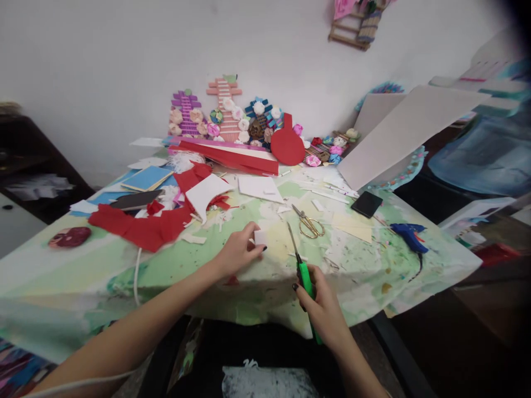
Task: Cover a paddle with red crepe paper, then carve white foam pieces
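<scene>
Between the thumb and fingers of my left hand (240,251) is a small white piece of card (260,237), just above the stained tablecloth. My right hand (326,304) grips a green utility knife (306,279) by its handle, its long blade pointing up and to the left. The blade is apart from the card. Gold-handled scissors (312,225) lie beyond the knife, slightly to the right. A white foam-like sheet with a curved cut edge (208,193) and a flat white piece (260,188) lie farther back.
Red crepe paper (145,229) and blue sheets (147,178) cover the left side. A blue glue gun (410,236) and a black phone (366,204) lie at right. Flower-decorated stick crafts (226,110) and a red paddle shape (287,145) stand along the wall.
</scene>
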Demonstrator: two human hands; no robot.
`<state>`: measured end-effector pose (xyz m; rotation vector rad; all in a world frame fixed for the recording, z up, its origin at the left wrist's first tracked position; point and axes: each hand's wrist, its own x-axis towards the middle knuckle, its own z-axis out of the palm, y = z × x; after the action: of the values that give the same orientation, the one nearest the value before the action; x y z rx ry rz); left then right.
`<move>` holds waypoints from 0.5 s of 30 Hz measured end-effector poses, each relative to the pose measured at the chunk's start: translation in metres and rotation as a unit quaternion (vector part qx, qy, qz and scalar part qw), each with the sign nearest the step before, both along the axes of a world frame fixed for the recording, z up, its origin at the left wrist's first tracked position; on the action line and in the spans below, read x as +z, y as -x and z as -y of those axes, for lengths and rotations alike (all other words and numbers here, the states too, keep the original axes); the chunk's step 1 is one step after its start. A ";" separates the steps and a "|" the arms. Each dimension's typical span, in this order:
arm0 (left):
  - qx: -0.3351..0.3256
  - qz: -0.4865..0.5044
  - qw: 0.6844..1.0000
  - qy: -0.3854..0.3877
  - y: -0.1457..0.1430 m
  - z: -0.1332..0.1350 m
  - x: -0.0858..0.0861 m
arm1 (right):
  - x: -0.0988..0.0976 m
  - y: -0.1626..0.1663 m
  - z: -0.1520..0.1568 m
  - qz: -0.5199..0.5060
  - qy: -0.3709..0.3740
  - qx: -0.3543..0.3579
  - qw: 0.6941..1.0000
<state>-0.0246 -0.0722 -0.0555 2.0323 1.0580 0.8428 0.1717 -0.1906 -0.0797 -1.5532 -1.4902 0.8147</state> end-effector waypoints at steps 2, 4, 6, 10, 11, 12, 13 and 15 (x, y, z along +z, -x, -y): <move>-0.030 -0.065 0.996 -0.052 0.002 -0.006 0.008 | 0.002 -0.001 0.001 0.015 -0.005 0.002 1.000; -0.072 -0.121 0.984 -0.104 0.003 -0.014 0.013 | 0.004 -0.001 0.003 0.015 0.006 0.011 1.000; -0.103 -0.163 0.971 -0.142 0.001 -0.019 0.014 | 0.007 0.002 0.005 0.002 0.035 0.018 0.999; -0.143 -0.206 0.950 -0.185 -0.005 -0.018 0.002 | 0.012 0.010 0.009 0.082 0.061 -0.010 0.995; -0.144 -0.204 0.949 -0.190 -0.006 -0.016 -0.003 | 0.012 0.012 0.009 0.122 0.057 -0.017 0.991; -0.140 -0.197 0.950 -0.196 -0.007 -0.014 -0.007 | 0.012 0.014 0.008 0.160 0.050 -0.020 0.986; -0.131 -0.185 0.953 -0.202 -0.006 -0.011 -0.011 | 0.012 0.016 0.008 0.193 0.042 -0.019 0.980; -0.103 -0.153 0.959 -0.213 -0.006 -0.006 -0.018 | 0.011 0.019 0.008 0.246 0.026 -0.010 0.969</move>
<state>-0.0190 -0.0663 -0.0734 2.6534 0.8518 0.7041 0.1523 -0.1982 -0.0688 -1.9001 -1.8045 0.4727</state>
